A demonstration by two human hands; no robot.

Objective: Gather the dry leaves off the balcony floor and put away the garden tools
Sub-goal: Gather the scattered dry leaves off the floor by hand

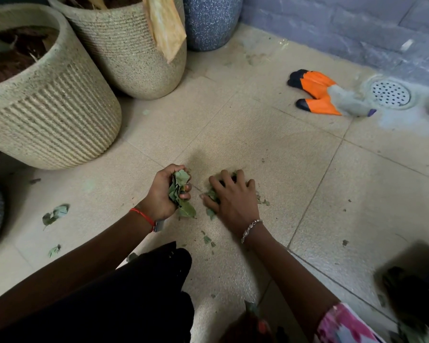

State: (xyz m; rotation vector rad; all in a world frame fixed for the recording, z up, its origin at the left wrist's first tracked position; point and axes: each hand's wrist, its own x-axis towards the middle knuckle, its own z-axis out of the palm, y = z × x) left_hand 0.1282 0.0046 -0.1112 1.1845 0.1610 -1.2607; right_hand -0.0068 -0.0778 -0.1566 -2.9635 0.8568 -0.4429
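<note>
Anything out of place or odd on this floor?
Orange-and-grey garden gloves lie crumpled on the tile beside the round perforated metal floor drain, not put away. A few dry leaves lie stray below the ribbed beige planter, ungathered.

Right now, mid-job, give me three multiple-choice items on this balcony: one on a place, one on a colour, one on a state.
1. Where does the glove lie? A beside the floor drain; B inside a pot; C on a knee.
2. Its main colour? A green; B orange; C white.
3. The left hand is: A flat and empty; B gripping a bunch of leaves; C lifting a pot.
Answers: A, it lies right next to the drain; B, it is orange with black fingertips; B, the fingers curl round the leaves.
</note>
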